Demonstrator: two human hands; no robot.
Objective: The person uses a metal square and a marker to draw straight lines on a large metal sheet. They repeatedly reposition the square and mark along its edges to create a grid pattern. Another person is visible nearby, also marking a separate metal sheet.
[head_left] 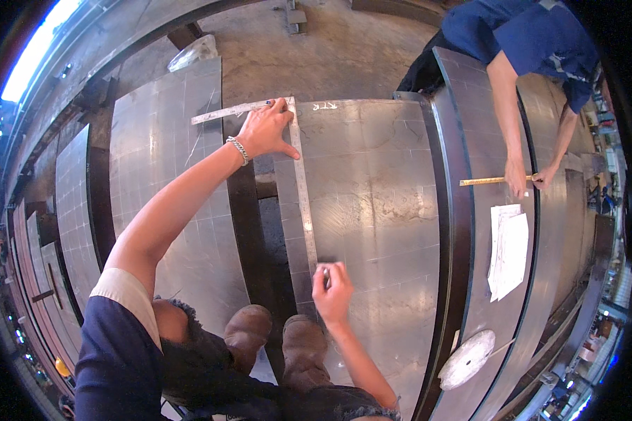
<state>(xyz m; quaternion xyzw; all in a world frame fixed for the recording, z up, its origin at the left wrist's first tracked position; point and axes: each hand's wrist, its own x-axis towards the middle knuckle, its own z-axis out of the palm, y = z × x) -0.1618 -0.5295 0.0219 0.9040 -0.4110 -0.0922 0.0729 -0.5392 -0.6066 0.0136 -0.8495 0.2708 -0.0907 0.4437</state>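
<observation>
My left hand (265, 132) presses on the corner of a metal framing square (301, 184), its fingers over the corner and its thumb stretched onto the long blade. The short blade reaches out to the left past the hand. Beneath the long blade lies a grey steel plate (372, 245) with thin, pale lines and chalk marks near its far edge. Close to the blade's near end, my right hand (333, 293) is closed in a pinch, slightly blurred. Whatever it holds is too hidden to name. A chain bracelet (239, 149) circles my left wrist.
My boots (304, 345) stand beside a dark gap between plates. Another lined steel plate (168, 161) lies left. At right, a co-worker's hands (518, 175) hold a yellow measuring tape (483, 182) across a beam, near paper sheets (509, 252) and a whitish disc (467, 359).
</observation>
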